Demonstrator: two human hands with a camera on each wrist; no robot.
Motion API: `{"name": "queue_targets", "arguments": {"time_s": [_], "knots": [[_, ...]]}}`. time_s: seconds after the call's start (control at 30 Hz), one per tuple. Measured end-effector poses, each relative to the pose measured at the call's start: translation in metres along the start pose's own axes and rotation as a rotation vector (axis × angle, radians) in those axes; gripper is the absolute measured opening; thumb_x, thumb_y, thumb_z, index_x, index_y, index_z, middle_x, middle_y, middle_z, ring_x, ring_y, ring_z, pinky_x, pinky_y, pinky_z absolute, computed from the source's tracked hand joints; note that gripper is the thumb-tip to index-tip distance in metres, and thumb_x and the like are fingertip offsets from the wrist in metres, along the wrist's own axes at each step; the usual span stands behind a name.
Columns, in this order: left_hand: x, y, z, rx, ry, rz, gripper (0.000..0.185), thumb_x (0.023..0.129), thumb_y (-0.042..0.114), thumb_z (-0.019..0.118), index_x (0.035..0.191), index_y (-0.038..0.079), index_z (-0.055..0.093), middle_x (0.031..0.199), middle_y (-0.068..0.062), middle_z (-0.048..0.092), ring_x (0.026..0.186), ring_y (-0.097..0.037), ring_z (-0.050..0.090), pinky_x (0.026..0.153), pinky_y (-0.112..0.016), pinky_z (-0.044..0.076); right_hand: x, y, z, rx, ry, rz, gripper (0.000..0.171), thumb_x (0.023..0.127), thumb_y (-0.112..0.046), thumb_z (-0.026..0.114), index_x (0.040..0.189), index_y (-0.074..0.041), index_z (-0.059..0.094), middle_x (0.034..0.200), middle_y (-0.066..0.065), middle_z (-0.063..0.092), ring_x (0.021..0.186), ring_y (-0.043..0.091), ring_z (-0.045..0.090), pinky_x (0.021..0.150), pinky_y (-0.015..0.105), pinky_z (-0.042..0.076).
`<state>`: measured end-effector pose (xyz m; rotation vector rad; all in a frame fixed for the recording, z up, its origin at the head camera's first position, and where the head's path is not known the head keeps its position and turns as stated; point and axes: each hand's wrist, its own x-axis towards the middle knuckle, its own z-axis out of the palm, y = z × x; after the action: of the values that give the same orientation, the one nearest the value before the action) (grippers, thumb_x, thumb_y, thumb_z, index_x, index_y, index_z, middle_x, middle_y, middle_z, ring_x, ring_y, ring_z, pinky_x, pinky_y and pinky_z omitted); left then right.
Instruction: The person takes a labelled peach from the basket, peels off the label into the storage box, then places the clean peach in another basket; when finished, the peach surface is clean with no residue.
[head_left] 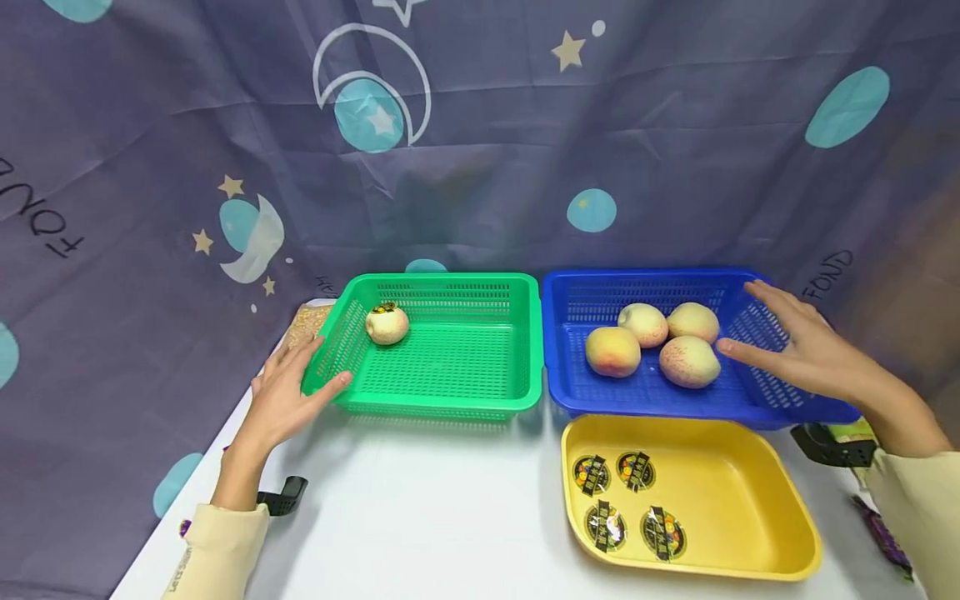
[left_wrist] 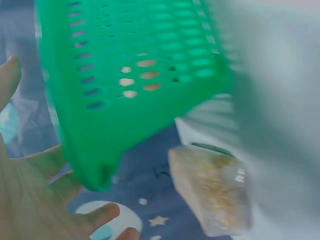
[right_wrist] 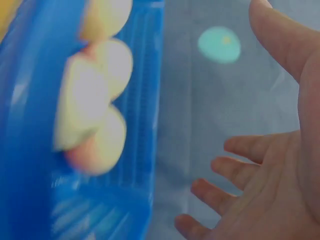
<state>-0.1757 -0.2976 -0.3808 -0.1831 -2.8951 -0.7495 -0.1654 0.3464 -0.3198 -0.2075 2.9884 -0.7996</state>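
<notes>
Blue basket sits under the right hand, fingers spread; left hand open beside green basket.

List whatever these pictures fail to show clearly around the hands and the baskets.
- Print on the round stickers in the yellow plastic tray: too small, head view.
- Peaches in the blue plastic basket: motion-blurred, right wrist view.
- Clear bag of grain behind the green plastic basket: blurred, left wrist view.
- Dark item at table edge: cut off by the sleeve.
</notes>
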Motion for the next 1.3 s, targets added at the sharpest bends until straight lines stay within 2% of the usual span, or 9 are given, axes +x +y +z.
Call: {"name": "queue_targets", "arguments": {"time_s": [0.17, 0.43, 0.63, 0.8, 0.87, 1.03, 1.3], "knots": [[-0.002, -0.009, 0.008, 0.019, -0.02, -0.03, 0.092, 0.094, 0.065, 0.058, 0.162, 0.012, 0.028, 0.169, -0.015, 0.026, 0.156, -0.047, 0.008, 0.104, -0.075, 0.017, 0.017, -0.033, 0.006, 0.041, -0.021, -0.038, 0.096, 0.096, -0.046, 0.066, 0.165, -0.012, 0.009, 0.168, 0.03, 0.007, 0.15, 0.059, 0.003, 0.109, 0.083, 0.01], [-0.001, -0.013, 0.013, 0.019, -0.013, -0.025, 0.094, 0.093, 0.064, 0.06, 0.162, 0.01, 0.026, 0.171, -0.008, 0.02, 0.157, -0.045, 0.004, 0.104, -0.073, 0.018, 0.036, -0.077, 0.018, 0.103, -0.05, -0.073, 0.085, 0.093, -0.047, 0.07, 0.162, -0.02, 0.028, 0.167, 0.023, 0.022, 0.15, 0.052, 0.018, 0.111, 0.078, 0.021], [-0.001, -0.013, 0.014, -0.006, -0.029, -0.04, 0.096, 0.092, 0.064, 0.061, 0.163, 0.013, 0.023, 0.172, -0.005, 0.015, 0.157, -0.046, 0.0, 0.104, -0.075, 0.017, 0.049, -0.099, 0.037, 0.198, -0.047, -0.186, 0.07, 0.095, -0.043, 0.07, 0.154, -0.017, 0.044, 0.16, 0.015, 0.042, 0.147, 0.04, 0.036, 0.116, 0.067, 0.028], [-0.001, -0.013, 0.014, -0.03, -0.036, -0.053, 0.097, 0.091, 0.063, 0.064, 0.163, 0.013, 0.022, 0.173, -0.003, 0.014, 0.157, -0.048, -0.001, 0.104, -0.076, 0.016, 0.064, -0.118, 0.06, 0.254, -0.088, -0.285, 0.054, 0.096, -0.039, 0.07, 0.143, -0.015, 0.059, 0.145, 0.009, 0.06, 0.135, 0.031, 0.054, 0.112, 0.056, 0.041], [-0.002, -0.013, 0.013, -0.036, -0.035, -0.055, 0.097, 0.091, 0.063, 0.064, 0.163, 0.013, 0.022, 0.172, -0.003, 0.014, 0.157, -0.048, 0.0, 0.104, -0.076, 0.017, 0.071, -0.127, 0.07, 0.266, -0.115, -0.318, 0.051, 0.097, -0.038, 0.07, 0.141, -0.014, 0.061, 0.142, 0.008, 0.062, 0.132, 0.029, 0.056, 0.109, 0.054, 0.045], [-0.002, -0.013, 0.014, -0.044, -0.03, -0.055, 0.097, 0.09, 0.061, 0.065, 0.163, 0.013, 0.022, 0.172, -0.007, 0.017, 0.156, -0.05, 0.002, 0.103, -0.076, 0.017, 0.082, -0.15, 0.092, 0.296, -0.181, -0.407, 0.053, 0.098, -0.034, 0.069, 0.144, -0.012, 0.058, 0.145, 0.01, 0.06, 0.133, 0.033, 0.056, 0.111, 0.055, 0.044], [-0.002, -0.013, 0.015, -0.04, -0.031, -0.059, 0.097, 0.091, 0.062, 0.064, 0.163, 0.014, 0.022, 0.171, -0.011, 0.018, 0.154, -0.052, 0.01, 0.102, -0.075, 0.02, 0.098, -0.183, 0.117, 0.332, -0.235, -0.475, 0.05, 0.097, -0.031, 0.07, 0.142, -0.011, 0.06, 0.143, 0.007, 0.062, 0.127, 0.028, 0.059, 0.107, 0.051, 0.048]]}}
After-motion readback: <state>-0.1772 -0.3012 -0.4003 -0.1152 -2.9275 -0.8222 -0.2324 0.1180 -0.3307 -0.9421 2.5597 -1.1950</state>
